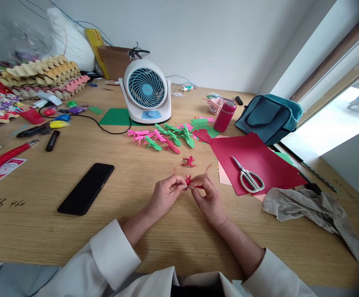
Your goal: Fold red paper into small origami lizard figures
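My left hand point(167, 193) and my right hand point(208, 196) meet just above the wooden table, fingertips pinched on a small red folded-paper figure point(188, 179). Much of that figure is covered by my fingers. Just beyond them lies another red paper figure point(188, 161) with thin legs spread out. Farther back is a cluster of similar folded figures, some pink point(139, 134), some green point(173, 136), with a red one point(172, 146) at its near edge. Right of my right hand, white-handled scissors point(249, 177) rest on large red paper sheets point(259, 154).
A white fan point(148, 90) stands at the back, near a green sheet point(114, 117). A black phone point(86, 189) lies left. On the right are a red flask point(225, 116), a teal bag point(268, 117) and a crumpled cloth point(306, 206). Egg trays point(46, 76) and a red-handled knife point(12, 154) are left.
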